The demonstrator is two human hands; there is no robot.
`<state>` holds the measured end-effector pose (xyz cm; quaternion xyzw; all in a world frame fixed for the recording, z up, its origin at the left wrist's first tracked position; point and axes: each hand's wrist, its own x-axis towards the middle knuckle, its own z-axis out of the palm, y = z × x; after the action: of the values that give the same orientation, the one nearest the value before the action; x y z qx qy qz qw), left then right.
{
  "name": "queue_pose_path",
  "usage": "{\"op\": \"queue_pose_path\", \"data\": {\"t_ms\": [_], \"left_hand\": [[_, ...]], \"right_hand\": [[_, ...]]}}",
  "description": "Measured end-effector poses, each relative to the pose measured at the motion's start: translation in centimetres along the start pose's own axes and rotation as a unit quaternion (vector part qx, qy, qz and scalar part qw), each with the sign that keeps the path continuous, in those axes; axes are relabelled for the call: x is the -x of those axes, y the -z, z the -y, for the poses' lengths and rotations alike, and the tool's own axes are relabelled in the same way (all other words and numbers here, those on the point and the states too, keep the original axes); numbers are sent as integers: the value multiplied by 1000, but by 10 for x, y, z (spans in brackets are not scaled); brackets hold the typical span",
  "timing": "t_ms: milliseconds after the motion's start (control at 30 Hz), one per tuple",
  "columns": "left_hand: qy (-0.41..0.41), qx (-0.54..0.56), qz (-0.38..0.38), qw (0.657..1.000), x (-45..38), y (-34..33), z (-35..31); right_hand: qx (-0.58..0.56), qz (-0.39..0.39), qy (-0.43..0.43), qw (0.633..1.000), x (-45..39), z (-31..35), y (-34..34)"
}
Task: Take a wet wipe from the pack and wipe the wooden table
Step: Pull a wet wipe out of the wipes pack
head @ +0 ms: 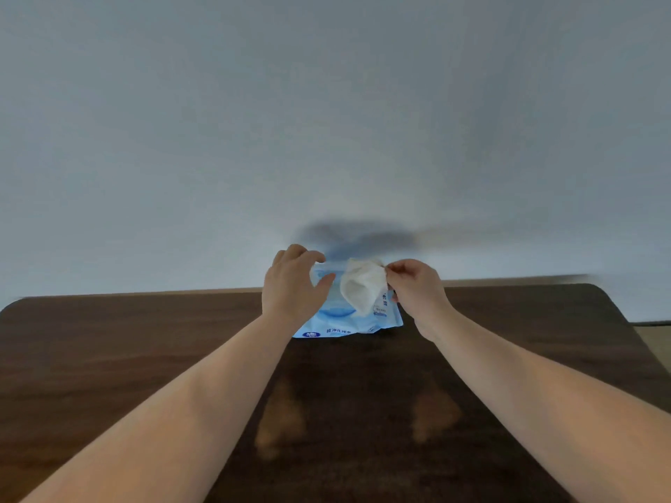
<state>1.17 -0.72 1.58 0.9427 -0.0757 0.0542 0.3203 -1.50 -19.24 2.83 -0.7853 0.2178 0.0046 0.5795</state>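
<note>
A light blue pack of wet wipes (337, 323) stands tilted near the far edge of the dark wooden table (109, 357). My left hand (290, 281) grips the pack's upper left part, fingers curled over its top. My right hand (417, 285) pinches a white wet wipe (363, 288) that hangs crumpled in front of the pack's right half. The wipe's lower end still lies against the pack. Whether it is free of the opening is hidden.
A plain pale wall (326, 121) rises right behind the table's far edge. The table's rounded far corners show at left and right. A strip of lighter floor (653, 339) appears past the right edge.
</note>
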Motion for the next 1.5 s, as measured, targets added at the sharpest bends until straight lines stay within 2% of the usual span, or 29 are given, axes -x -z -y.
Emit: {"op": "queue_pose_path", "data": {"t_ms": [100,167,367,600,733,867,967,1033,1100,1200,1267,1367,1500], "left_hand": [[15,66,101,993,5,-5,-21],[13,87,127,988,9,-8,-30],[63,101,75,990,12,-11,-44],[122,223,63,965,17,2,-53],[96,218,70,969,19,7,-62],[48,203,85,974,23,12,-68],[29,173,105,979,28,14,-65],[25,112,106,988,31,13,-56],[55,50,91,993,37,16,-45],[128,26,62,990,46,26,-30],[156,12,49,986,52,33,-22],[181,-26,64,981,67,43,-11],[197,-78,121,970,96,45,14]], "right_hand": [[-49,2,-25,999,7,1,7],[-68,21,-37,997,13,2,11],[-73,56,-34,995,24,7,21],[-10,29,8,1000,30,9,40],[53,60,58,995,36,13,49],[170,96,112,974,35,15,55],[185,97,130,969,35,19,56],[204,87,128,967,39,23,53],[230,50,148,960,45,28,48],[312,-21,228,922,49,29,36],[363,-7,286,887,54,21,25],[406,89,358,836,67,-3,5],[445,290,337,777,90,-43,-23]]}}
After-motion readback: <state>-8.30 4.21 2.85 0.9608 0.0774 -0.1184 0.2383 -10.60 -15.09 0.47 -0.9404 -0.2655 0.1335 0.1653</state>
